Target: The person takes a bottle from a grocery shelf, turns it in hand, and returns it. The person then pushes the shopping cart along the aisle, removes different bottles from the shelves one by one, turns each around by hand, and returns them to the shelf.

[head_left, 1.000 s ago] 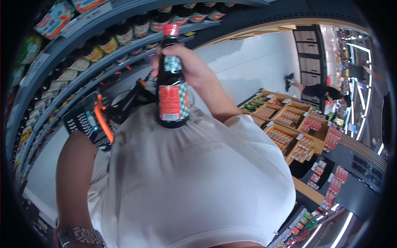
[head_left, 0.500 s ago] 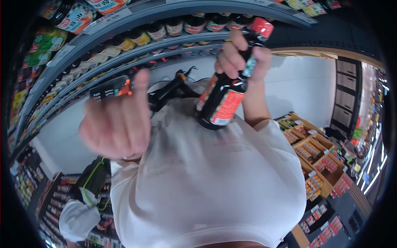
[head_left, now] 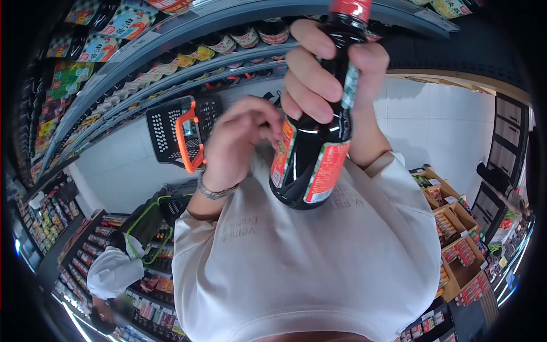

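A dark glass bottle (head_left: 312,149) with a red cap and red labels tilts in front of the white shirt, its cap toward the upper right. My right hand (head_left: 336,74) is wrapped round its neck and shoulder. Beside the bottle's left side, my left hand (head_left: 242,137), with a metal watch on the wrist, has loosely bent, slightly blurred fingers apart, with nothing seen between them. Whether its fingertips touch the label cannot be made out.
Shelves (head_left: 188,31) of bottles and packs curve across the top left. A black basket (head_left: 165,134) with an orange handle is on the floor at left. Another person (head_left: 117,271) is at lower left. Wooden display boxes (head_left: 456,251) stand at right.
The bottle came nearer the camera, after tilting and moving right from its upright pose. My left hand rose into view, then moved right, up to the bottle. More of the basket shows.
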Demonstrator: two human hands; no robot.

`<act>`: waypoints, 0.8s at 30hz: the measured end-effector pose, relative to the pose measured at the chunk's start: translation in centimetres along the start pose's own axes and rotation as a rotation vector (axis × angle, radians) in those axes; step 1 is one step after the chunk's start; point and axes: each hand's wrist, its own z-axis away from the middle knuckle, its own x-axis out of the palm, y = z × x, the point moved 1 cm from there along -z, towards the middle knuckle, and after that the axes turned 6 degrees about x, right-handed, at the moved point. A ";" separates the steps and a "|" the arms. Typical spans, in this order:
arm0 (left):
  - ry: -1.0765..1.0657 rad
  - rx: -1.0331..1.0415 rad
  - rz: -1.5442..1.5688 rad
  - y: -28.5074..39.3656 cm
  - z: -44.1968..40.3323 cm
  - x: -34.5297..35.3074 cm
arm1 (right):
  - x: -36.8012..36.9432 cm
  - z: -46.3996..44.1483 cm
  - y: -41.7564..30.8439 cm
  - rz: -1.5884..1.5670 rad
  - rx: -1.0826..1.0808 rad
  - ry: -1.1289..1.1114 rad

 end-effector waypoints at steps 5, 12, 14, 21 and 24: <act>0.014 -0.177 0.272 -3.0 0.0 2.1 | -1.9 -0.3 -0.5 -0.017 0.045 0.017; -0.017 -0.185 0.477 -5.3 -1.4 0.4 | -3.8 -0.4 -0.1 -0.222 0.083 -0.222; 0.010 -0.214 0.523 -5.8 -1.1 0.6 | -4.5 -0.5 -0.1 -0.238 0.097 -0.229; 0.144 -0.051 0.383 -5.2 -0.9 1.8 | -5.5 -0.9 0.8 -0.336 0.138 -0.131; 0.068 -0.070 0.426 -5.1 -0.5 0.9 | -6.0 -1.1 1.3 -0.260 0.127 -0.105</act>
